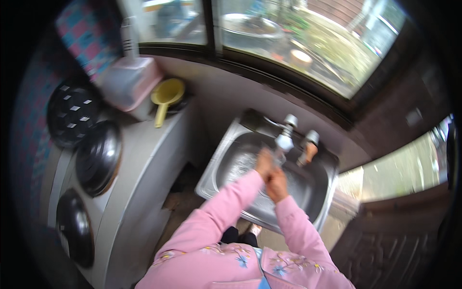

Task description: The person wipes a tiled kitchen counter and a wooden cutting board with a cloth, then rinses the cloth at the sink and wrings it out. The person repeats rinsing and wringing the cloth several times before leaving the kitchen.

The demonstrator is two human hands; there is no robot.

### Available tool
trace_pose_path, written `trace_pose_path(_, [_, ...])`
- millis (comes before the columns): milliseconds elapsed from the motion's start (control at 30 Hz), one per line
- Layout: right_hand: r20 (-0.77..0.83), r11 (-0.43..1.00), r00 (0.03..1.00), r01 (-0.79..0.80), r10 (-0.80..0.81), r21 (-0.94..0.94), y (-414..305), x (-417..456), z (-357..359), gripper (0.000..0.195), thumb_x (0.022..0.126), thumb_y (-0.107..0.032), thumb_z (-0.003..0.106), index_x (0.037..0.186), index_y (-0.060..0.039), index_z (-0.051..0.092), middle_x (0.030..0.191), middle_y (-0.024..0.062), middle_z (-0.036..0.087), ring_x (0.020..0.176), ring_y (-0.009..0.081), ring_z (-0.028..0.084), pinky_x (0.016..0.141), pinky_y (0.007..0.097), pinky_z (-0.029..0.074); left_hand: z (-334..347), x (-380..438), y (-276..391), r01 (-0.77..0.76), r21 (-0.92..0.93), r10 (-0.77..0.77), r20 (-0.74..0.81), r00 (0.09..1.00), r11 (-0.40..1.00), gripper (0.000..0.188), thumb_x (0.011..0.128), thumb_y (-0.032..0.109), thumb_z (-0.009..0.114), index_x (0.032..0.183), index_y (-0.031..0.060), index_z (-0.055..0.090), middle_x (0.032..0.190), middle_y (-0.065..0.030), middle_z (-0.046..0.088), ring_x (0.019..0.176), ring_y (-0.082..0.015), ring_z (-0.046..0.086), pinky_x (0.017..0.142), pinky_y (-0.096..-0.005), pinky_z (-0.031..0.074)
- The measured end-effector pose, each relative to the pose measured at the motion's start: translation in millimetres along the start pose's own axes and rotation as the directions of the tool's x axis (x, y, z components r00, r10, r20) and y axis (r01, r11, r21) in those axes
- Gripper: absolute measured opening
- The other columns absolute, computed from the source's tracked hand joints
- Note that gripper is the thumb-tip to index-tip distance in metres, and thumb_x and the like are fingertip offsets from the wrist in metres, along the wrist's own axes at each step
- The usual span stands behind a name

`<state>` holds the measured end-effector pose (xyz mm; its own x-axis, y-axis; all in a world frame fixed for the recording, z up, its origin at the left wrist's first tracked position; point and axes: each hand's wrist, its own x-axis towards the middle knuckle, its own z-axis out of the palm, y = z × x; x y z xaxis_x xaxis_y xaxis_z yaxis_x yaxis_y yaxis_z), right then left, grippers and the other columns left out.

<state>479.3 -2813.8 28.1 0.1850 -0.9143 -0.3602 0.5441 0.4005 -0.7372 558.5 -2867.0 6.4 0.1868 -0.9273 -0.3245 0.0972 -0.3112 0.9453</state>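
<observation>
Over a stainless steel sink (314, 195), my left hand (265, 163) and my right hand (277, 183) are pressed against each other. They are just below the spout of a tap (285, 141), where water runs onto them. Splashing water (242, 168) shows in the left part of the basin. Motion blur hides the fingers, and I cannot make out anything held between them. To the right of the running tap stands a second tap (313, 137), with an orange-brown thing (309, 151) on or against it.
Left of the sink, a counter (135, 155) bears dark round lids (99, 159), a yellow ladle-shaped scoop (168, 92) and a pink-and-clear container (133, 81). A window (310, 43) is behind the sink. A dark carved panel (382, 245) stands at the lower right.
</observation>
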Motion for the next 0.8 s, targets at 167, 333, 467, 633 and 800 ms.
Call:
trace_pose_path(167, [-0.199,0.954,0.976,0.028,-0.091,-0.298,-34,28,-24,0.024,0.094,-0.013,0.057,0.113,0.0005,0.054,0.1,0.0111,0.064,0.092,0.0183,0.062,0.075,0.0329,0.051,21,-29,-31,-0.373,0.36,0.392,0.02,0.92,0.855,0.041,0.1,0.014,0.04,0.139,0.0025,0.043,0.105,-0.0126,0.06,0.086,-0.024,0.061,0.077,-0.037,0.05])
trace_pose_path(333, [-0.17,0.854,0.981,-0.013,-0.088,-0.52,-18,9,-21,0.03,0.093,-0.018,0.055,0.112,0.0049,0.056,0.101,0.0141,0.066,0.094,0.0202,0.062,0.079,0.0348,0.049,-1,-21,6,-0.053,0.253,0.041,0.053,0.998,0.966,0.034,0.096,0.017,0.047,0.129,0.0105,0.054,0.116,-0.0254,0.06,0.108,-0.0379,0.059,0.089,-0.0441,0.047])
trace_pose_path(467, [-0.175,0.901,0.979,0.019,-0.104,-0.434,-29,32,-50,0.028,0.092,-0.021,0.056,0.103,0.0034,0.061,0.086,0.0159,0.067,0.074,0.0222,0.066,0.065,0.0342,0.051,28,-51,19,-0.181,0.37,0.174,0.053,0.983,0.911,0.026,0.097,0.017,0.046,0.12,0.0093,0.054,0.103,-0.0216,0.066,0.095,-0.0366,0.065,0.081,-0.0434,0.05])
trace_pose_path(633, [-0.202,0.893,0.957,-0.272,0.21,-0.36,-13,-7,1,0.016,0.09,-0.008,0.051,0.087,0.0038,0.061,0.069,0.0131,0.061,0.059,0.0229,0.062,0.046,0.0394,0.046,-17,-18,22,-0.021,0.354,0.044,-0.057,0.997,0.935,0.026,0.095,0.025,0.051,0.099,0.0011,0.06,0.095,-0.0256,0.065,0.094,-0.0447,0.062,0.076,-0.0462,0.048])
trace_pose_path(800, [-0.293,0.95,0.953,-0.015,-0.081,-0.311,-21,24,-33,0.02,0.094,-0.012,0.042,0.086,0.002,0.055,0.059,0.0079,0.049,0.041,0.0172,0.045,0.036,0.0336,0.033,19,-38,-4,-0.243,0.434,0.268,0.005,0.964,0.867,0.035,0.097,0.031,0.046,0.091,-0.0003,0.062,0.092,-0.0248,0.065,0.09,-0.0452,0.06,0.08,-0.0502,0.044])
